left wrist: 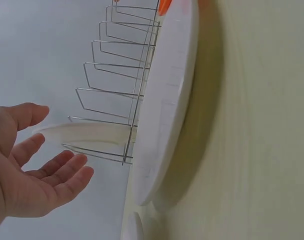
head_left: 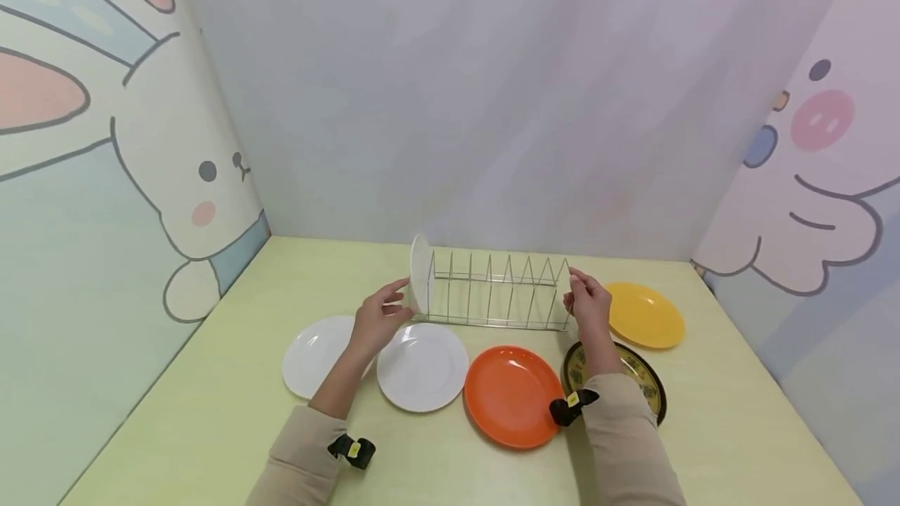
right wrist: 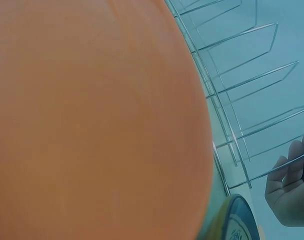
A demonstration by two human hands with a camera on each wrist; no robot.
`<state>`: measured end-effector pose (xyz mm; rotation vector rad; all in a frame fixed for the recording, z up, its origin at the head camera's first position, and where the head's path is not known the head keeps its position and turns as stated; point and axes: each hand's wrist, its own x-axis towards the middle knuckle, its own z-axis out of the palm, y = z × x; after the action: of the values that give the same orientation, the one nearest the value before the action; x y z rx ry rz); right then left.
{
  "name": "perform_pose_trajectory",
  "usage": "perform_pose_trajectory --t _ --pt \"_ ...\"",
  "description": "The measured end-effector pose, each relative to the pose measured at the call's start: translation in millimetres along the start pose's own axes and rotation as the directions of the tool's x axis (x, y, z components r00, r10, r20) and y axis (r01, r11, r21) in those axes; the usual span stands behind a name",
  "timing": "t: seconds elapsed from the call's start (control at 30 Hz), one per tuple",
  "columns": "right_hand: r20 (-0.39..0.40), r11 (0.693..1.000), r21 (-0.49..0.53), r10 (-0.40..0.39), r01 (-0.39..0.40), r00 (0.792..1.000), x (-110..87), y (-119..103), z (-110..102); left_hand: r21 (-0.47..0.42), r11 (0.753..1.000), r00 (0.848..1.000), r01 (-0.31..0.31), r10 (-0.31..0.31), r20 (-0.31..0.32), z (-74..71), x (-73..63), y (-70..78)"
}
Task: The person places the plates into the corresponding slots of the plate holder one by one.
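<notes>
A wire plate rack (head_left: 492, 325) stands toward the back of the table. One white plate (head_left: 419, 276) is upright in its leftmost slot. My left hand (head_left: 380, 322) is beside that plate; in the left wrist view, the thumb and fingers of the hand (left wrist: 37, 175) are spread apart around the plate's outer edge. At the rack's other end, my right hand (head_left: 589, 303) holds the end wire. The right wrist view has this hand (right wrist: 292, 195) with fingers curled behind the wire.
Before the rack lie a white plate (head_left: 309, 358) partly behind my left forearm, another white plate (head_left: 422, 368), an orange plate (head_left: 513, 397) and a dark-rimmed patterned plate (head_left: 643, 381) under my right forearm. A yellow plate (head_left: 645, 315) lies far right. Walls enclose the table's back and sides.
</notes>
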<state>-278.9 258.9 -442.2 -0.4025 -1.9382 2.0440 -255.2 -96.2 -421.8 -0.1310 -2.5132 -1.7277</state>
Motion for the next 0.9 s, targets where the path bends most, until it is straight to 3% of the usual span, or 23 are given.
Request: perform_pose_trajectory --t 0.37,0.73,0.9 --pt "-0.008 0.999 0.035 0.033 -0.033 0.999 2.5 -2.3 0.0 0.048 0.999 0.996 0.011 -0.015 0.091 -22.1 -4.6 -11.5" --pt "-0.007 0.999 0.047 0.028 -0.027 1.0 2.2 -0.3 1.0 0.092 0.996 0.982 -0.003 -0.014 0.191 -51.1 -9.8 -16.8" --pt "-0.011 0.999 0.044 0.028 -0.028 1.0 2.9 -2.8 0.3 0.121 0.992 0.98 -0.028 0.003 0.201 -61.8 -9.1 -21.1"
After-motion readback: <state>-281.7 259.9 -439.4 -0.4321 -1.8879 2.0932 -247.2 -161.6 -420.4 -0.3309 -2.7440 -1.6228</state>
